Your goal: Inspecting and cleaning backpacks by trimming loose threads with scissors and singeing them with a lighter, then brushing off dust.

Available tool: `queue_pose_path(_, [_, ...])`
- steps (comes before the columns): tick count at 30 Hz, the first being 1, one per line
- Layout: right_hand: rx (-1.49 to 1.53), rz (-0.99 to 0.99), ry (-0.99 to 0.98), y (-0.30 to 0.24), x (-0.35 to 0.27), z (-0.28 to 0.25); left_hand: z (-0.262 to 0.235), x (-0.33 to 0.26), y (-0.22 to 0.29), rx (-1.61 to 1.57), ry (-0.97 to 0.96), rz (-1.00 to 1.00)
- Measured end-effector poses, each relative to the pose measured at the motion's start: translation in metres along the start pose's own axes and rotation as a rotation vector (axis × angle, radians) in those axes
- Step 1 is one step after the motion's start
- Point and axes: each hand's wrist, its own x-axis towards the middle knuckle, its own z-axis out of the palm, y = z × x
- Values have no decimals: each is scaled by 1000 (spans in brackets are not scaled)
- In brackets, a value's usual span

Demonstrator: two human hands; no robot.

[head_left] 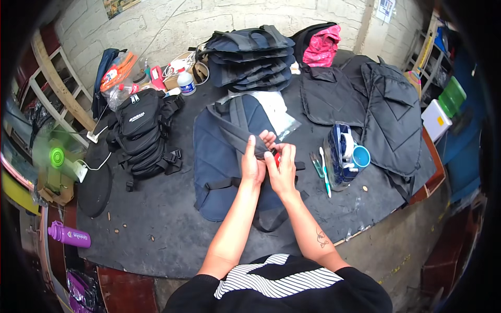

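A navy backpack panel (209, 151) lies flat on the dark table before me, with grey padded shoulder straps (238, 117) and black webbing (222, 184) on it. My left hand (254, 163) is closed on one grey strap, lifting its end off the panel. Close against it, my right hand (282, 172) pinches a small red object (277, 157) at that strap end; fingers cover most of it, so its kind does not show. A clear plastic bag (279, 112) lies beyond the panel.
Finished-looking black backpack (138, 130) stands left. Behind rises a stack of navy bag pieces (250, 55). Black quilted panels (391, 115) cover the right. Nearer are a clear blue-trimmed case (339, 164), teal cup (361, 156) and toothbrush (324, 169). A purple bottle (70, 234) lies at the left edge.
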Motion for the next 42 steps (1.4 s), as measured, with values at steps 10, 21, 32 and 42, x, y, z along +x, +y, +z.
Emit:
queue_pose_path(10, [-170,154,-42,4,-19,21,-21,-9,-4,-156,73,-183])
queue_pose_path(21, [-80,187,-15,-4,-15,20,-21,-12,-6,-181,52,-206])
queue_pose_path(32, [-92,175,-26,-8,-9,17,-12,-7,8,-47,34,-186])
queue_pose_path(42, [128,33,12,0,8,19,9,15,33,418,-24,85])
